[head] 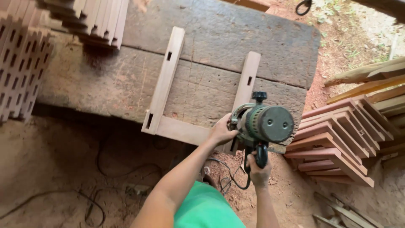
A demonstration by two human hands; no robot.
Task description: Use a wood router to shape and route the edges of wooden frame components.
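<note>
Left hand (221, 131) clamps router (263, 123) body, right hand (259, 171) fisted round handle, frame centre. Wooden frame (168, 126) overhangs slab (219, 55), apparently unclamped: could shift, bit gouging. Cord (230, 175) could snag.

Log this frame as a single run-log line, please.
left hand: on wooden frame beside power tool | right hand: gripping power tool handle | frame: lying on workbench

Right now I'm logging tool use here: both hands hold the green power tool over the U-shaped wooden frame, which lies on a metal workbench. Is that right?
Not quite. The head view shows the bench is thick, worn wooden slabs, not metal. The rest stands: the left hand and right hand hold the green power tool over the U-shaped wooden frame.
</note>
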